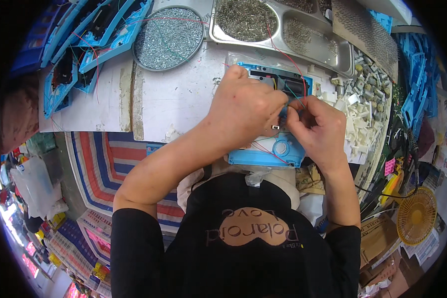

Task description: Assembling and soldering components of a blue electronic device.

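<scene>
An opened blue plastic housing (308, 85) lies on the white table in front of me, with dark parts and thin wires inside. My left hand (246, 104) reaches across it, fingers closed; what they grip is hidden under the hand. Close beside it, my right hand (320, 126) pinches thin wires at the housing's right side. One red wire (294, 60) arcs up from there toward the metal tray. Nearer my body sits another blue plastic part (253, 158) with a round ring and red wires, partly below my hands. A small metal-coloured piece (275, 127) shows between the hands.
A round tray (202, 47) of small silvery pieces and a compartmented metal tray (279, 43) of small metal parts stand at the back. Blue housings (104, 58) with wires pile at the left. White plastic pieces (357, 116) and small metal cylinders (367, 74) lie at the right.
</scene>
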`<state>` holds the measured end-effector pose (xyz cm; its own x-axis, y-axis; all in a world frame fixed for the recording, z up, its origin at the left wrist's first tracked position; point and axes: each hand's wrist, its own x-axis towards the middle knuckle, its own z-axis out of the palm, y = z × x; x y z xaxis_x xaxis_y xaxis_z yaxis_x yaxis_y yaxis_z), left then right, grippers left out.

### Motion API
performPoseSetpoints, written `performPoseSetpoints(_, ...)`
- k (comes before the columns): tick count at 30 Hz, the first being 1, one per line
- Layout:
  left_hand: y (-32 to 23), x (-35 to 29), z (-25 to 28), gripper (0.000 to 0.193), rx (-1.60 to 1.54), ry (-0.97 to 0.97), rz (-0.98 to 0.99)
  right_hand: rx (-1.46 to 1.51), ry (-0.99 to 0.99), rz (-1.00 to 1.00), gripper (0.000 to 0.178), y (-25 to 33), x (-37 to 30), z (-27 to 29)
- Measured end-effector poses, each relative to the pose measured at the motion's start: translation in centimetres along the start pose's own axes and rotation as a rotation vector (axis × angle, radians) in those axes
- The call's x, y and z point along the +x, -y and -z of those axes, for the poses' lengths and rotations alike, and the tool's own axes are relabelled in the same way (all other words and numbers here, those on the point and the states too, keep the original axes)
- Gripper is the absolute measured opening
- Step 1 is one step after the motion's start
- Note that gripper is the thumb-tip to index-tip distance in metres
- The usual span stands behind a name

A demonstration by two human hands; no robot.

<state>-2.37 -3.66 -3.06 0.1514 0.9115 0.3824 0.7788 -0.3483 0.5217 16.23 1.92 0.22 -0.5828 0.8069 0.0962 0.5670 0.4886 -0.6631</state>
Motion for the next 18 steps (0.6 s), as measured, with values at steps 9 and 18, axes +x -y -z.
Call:
performPoseSetpoints(9, 0.7, 0.3, 1.0, 0.015, 0.035, 0.056, -0.110, -0.082, 0.066, 0.042, 0.012, 0.1, 0.8, 0.4)
performPoseSetpoints(18, 0.1, 0.9, 1.7, 0.022, 0.200, 0.259, -0.176, -0.168, 0.043, 0.111, 0.012, -0.3, 0.7, 0.3)
